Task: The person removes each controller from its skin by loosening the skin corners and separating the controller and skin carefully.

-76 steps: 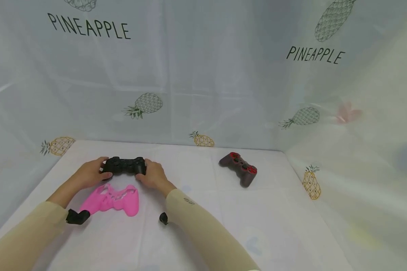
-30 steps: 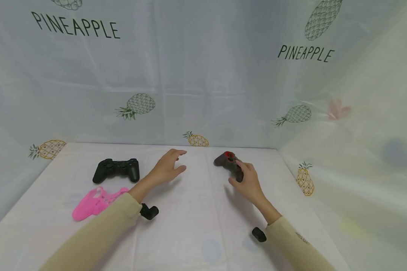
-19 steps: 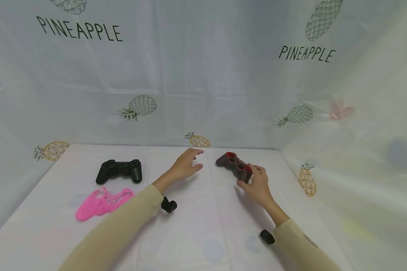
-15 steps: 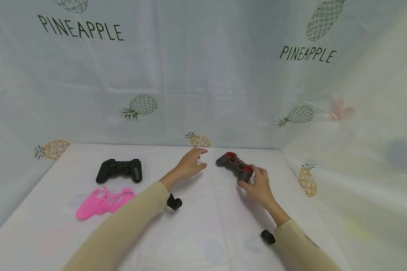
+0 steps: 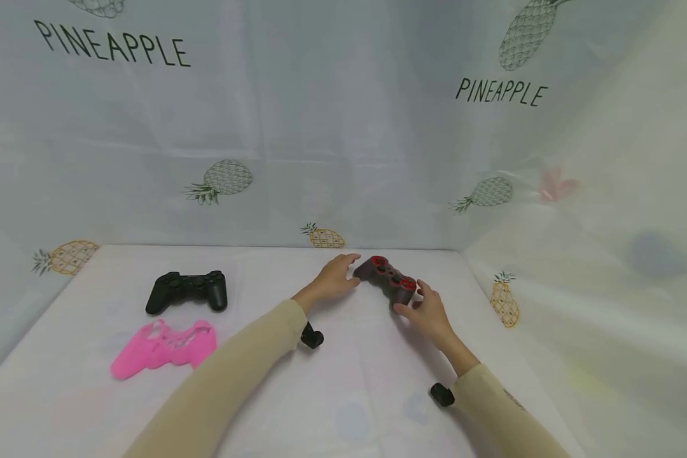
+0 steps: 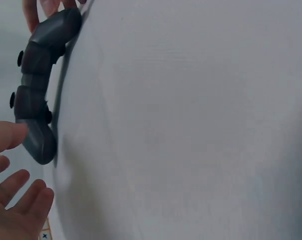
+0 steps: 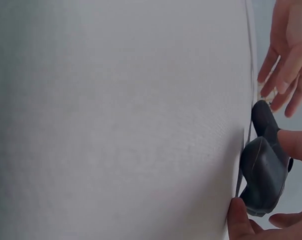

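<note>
Your left grip (image 5: 333, 280) is wide beside the dark, red-buttoned, two-handled plastic controller (image 5: 387, 276); whether your right grip (image 5: 429, 313) pinches it, you can't tell. Support both ends evenly.

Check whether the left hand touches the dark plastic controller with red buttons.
Cannot tell. The left wrist view shows the left hand with its thumb overlapping the dark controller, perhaps only in front; the head view leaves contact unclear.

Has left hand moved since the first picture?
Yes, rightward: the left hand, then at the black controller, now appears below the middle orange pineapple print.
</note>
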A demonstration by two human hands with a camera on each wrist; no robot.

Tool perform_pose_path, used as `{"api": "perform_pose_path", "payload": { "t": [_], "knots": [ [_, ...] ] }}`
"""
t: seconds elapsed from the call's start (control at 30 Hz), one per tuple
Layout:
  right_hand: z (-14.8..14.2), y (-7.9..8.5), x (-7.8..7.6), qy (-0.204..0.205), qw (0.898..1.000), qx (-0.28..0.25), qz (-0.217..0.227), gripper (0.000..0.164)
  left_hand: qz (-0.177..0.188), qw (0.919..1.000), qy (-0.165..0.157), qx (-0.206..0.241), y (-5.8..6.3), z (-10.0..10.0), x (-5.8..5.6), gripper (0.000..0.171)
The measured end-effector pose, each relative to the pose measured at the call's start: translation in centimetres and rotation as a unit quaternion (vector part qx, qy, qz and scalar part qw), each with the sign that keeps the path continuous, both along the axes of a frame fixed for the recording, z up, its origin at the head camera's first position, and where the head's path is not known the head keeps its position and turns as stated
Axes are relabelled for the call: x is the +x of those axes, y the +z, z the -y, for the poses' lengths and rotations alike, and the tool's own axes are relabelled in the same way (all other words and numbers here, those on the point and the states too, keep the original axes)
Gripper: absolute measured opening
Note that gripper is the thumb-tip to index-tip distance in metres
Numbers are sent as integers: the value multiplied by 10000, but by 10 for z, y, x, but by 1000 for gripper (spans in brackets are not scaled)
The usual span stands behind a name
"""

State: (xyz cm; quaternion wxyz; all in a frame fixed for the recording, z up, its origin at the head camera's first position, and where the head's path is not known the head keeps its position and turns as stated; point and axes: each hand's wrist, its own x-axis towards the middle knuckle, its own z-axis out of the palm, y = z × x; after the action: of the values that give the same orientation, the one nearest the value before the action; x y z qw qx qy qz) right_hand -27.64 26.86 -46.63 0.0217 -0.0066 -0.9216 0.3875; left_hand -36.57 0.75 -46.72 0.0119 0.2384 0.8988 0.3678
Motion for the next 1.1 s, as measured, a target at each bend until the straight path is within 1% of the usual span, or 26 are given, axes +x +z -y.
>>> {"api": "perform_pose_path", "payload": {
  "t": [0.17, 0.3, 0.43, 0.63, 0.87, 1.1],
  "knots": [
    [1, 0, -4, 10, 9999, -73, 110, 96, 77, 10000, -35, -20, -5, -9, -5, 67],
    [3, 1, -6, 102, 9997, -147, 188, 96, 222, 9997, -79, -54, -9, -14, -8, 69],
    [3, 2, -7, 232, 9991, -252, 254, 94, 170, 9997, -148, -105, -13, -20, -9, 67],
    [0, 0, -12, 377, 9988, -237, 227, 89, 79, 9999, -38, -79, -18, -29, -9, 64],
    [3, -1, -14, 388, 9986, -277, 238, 87, 108, 9998, 172, -16, -17, -26, -9, 60],
    [5, 0, -17, 343, 9982, -381, 314, 89, 121, 9997, 219, 24, -13, -13, -5, 59]
  ]
}}
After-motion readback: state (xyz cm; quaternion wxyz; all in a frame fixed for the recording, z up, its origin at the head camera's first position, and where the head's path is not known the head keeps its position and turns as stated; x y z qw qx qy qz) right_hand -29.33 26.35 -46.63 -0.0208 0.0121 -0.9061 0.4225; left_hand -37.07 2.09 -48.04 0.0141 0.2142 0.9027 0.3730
